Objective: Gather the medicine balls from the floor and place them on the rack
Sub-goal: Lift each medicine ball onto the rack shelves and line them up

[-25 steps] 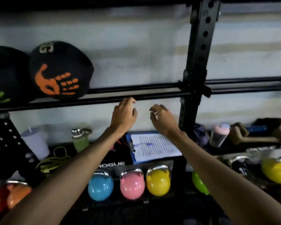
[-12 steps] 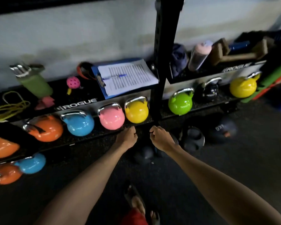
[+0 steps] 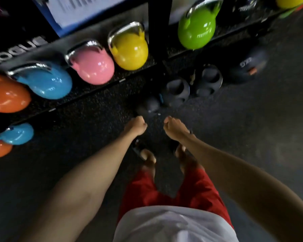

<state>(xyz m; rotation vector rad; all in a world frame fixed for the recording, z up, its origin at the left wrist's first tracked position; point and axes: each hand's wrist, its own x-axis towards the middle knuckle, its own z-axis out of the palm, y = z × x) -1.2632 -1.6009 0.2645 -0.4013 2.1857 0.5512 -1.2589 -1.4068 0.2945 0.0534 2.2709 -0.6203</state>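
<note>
Pick-up step: left hand (image 3: 136, 126) and right hand (image 3: 173, 128), empty with fingers curled, hover over the nearest medicine ball (image 3: 150, 106) at frame centre; next they must spread and grip it.

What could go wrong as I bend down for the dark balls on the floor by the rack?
1. The small dark grey medicine ball lies just ahead of toes that look bare; a slip could land it on them.
2. The black rack upright and glossy yellow kettlebell stand close behind the balls; knuckles might hit them on the lift.
3. The left hand and right hand are curled and empty; a rushed, half-open grab may fumble.
</note>
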